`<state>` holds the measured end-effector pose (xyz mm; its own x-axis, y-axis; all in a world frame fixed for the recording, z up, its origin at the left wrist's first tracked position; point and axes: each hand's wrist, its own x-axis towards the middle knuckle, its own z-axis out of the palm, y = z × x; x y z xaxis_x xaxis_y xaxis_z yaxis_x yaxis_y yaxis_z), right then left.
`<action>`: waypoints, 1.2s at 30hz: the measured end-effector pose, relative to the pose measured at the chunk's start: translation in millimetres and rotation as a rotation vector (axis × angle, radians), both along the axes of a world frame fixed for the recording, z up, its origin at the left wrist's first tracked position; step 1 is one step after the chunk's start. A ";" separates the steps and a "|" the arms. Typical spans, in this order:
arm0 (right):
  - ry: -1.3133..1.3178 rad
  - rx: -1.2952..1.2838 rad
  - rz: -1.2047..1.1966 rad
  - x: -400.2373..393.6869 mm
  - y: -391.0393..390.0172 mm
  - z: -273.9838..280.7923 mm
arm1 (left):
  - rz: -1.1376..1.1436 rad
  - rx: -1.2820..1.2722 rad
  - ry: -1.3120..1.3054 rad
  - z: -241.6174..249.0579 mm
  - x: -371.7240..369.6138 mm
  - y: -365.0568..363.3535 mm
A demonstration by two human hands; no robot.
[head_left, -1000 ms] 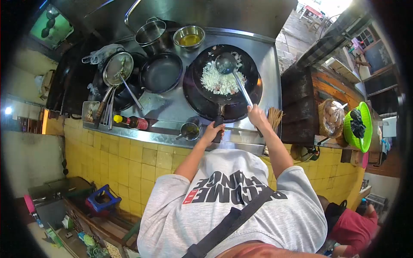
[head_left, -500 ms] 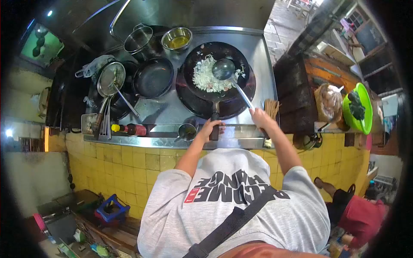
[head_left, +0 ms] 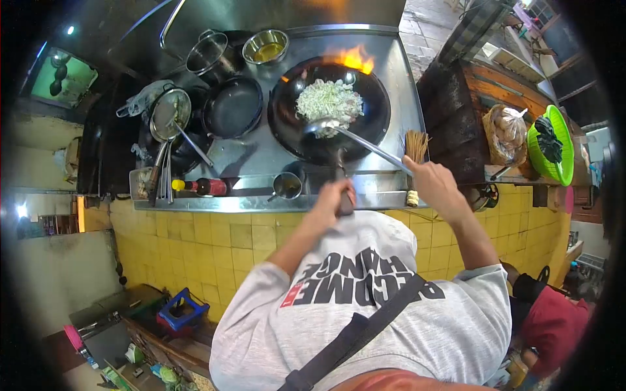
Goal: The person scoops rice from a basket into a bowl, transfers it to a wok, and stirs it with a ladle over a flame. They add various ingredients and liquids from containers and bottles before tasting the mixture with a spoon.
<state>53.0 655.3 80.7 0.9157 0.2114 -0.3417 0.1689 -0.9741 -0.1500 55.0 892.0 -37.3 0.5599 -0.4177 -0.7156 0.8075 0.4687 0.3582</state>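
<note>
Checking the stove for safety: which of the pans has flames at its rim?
The wok holding rice; the empty black pan left of it shows none.

- A working cook's kitchen, open to the street side, by the look of it
- Steel cooktop [head_left: 261, 163] set over a yellow tiled counter front [head_left: 215, 234], a flame [head_left: 355, 60] licking up behind the black wok [head_left: 329, 111]
- Spare pans [head_left: 231, 107], a pot [head_left: 207, 55] and a bowl of oil [head_left: 266, 47] crowd the back
- Sauce bottle [head_left: 199, 187] and ladles [head_left: 171, 117] at the ready
- Bagged eggs [head_left: 508, 133] and a green basket [head_left: 554, 146] on the wooden side stand
</note>
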 end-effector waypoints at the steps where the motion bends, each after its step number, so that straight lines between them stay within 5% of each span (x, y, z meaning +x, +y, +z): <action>1: 0.016 -0.049 -0.038 -3.0 3.3 -5.2 | -0.060 -0.051 0.017 29.7 -14.3 -7.4; 4: 0.058 0.015 -0.084 -8.1 9.3 -6.8 | -0.169 -0.081 0.143 77.7 -24.2 -13.1; 6: 0.085 0.004 -0.069 -8.3 9.6 -8.0 | -0.248 0.039 -0.107 46.6 2.2 0.2; 9: 0.080 -0.027 -0.108 -8.5 12.5 -19.5 | 0.050 -0.025 -0.022 -15.5 31.3 14.7; 15: 0.076 -0.055 -0.166 -12.3 21.9 -23.9 | -0.200 0.025 0.033 79.6 -48.9 -16.4; 18: 0.125 -0.011 -0.101 -18.9 20.1 -28.6 | -0.206 0.028 -0.100 25.6 2.0 13.5; 21: 0.076 -0.017 -0.159 -9.6 17.2 -55.2 | 0.032 0.017 -0.008 -12.8 28.2 15.7; 26: 0.023 0.020 -0.143 -5.3 7.3 -34.8 | -0.190 -0.023 0.030 67.3 -48.4 -11.6; 28: 0.058 0.015 -0.119 -9.9 9.8 -29.8 | -0.247 0.079 -0.050 49.9 -26.7 -2.6; 32: 0.037 -0.009 -0.119 -7.0 17.0 -67.8 | 0.021 0.071 -0.126 -23.1 29.0 14.0; 33: 0.014 -0.040 -0.152 -2.1 17.7 -73.1 | -0.081 0.232 -0.230 -6.1 15.8 8.3; 36: -0.004 -0.073 -0.229 10.2 4.6 -44.5 | -0.248 0.094 -0.085 54.2 -32.0 -1.4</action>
